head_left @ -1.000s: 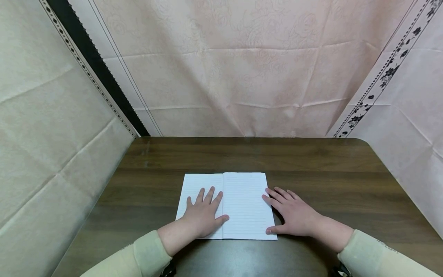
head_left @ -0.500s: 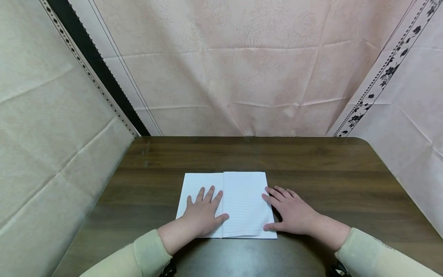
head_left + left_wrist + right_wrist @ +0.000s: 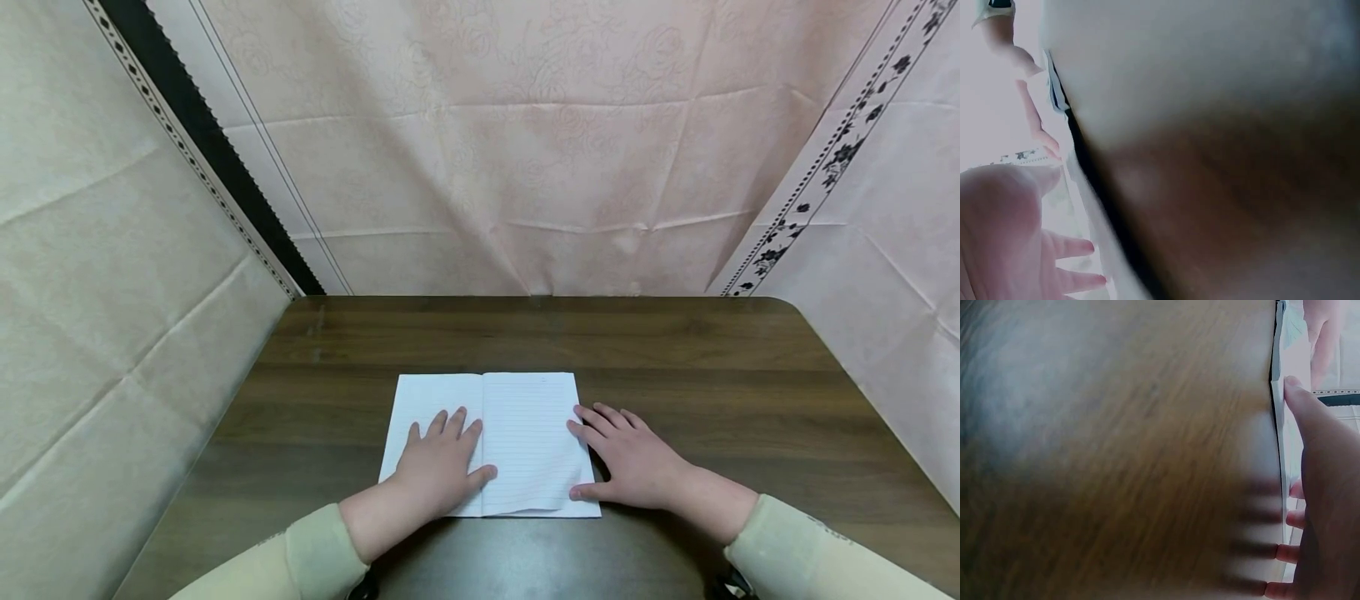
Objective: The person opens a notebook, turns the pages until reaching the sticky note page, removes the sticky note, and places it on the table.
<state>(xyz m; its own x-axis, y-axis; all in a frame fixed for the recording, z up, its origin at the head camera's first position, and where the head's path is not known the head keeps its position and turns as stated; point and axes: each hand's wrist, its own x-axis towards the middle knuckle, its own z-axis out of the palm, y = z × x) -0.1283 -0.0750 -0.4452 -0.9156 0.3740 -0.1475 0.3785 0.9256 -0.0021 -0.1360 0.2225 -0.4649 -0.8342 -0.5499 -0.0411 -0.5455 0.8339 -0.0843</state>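
Note:
An open notebook with white ruled pages (image 3: 528,437) lies on the wooden table. My left hand (image 3: 435,471) rests spread on its left page, the thumb reaching past the centre fold. At the right edge, my right hand (image 3: 641,467) has its fingers stretched over the margin. Its thumb touches the right page near the lower corner, where the top sheet is buckled and its bottom edge shifted inward from the sheets below. The right wrist view shows that thumb (image 3: 1300,400) on the page edge, with fingertips along the same side. In the left wrist view, the left palm (image 3: 1000,231) appears beside the notebook's edge.
The dark wooden table (image 3: 525,333) extends around the notebook. Pale cloth (image 3: 487,167) hangs behind it, and more cloth covers both sides, with a black band at left and a floral border at right.
The right thumb has moved slightly inward and up, so the lower right corner of the top sheet has buckled. The left hand has shifted very slightly toward me.

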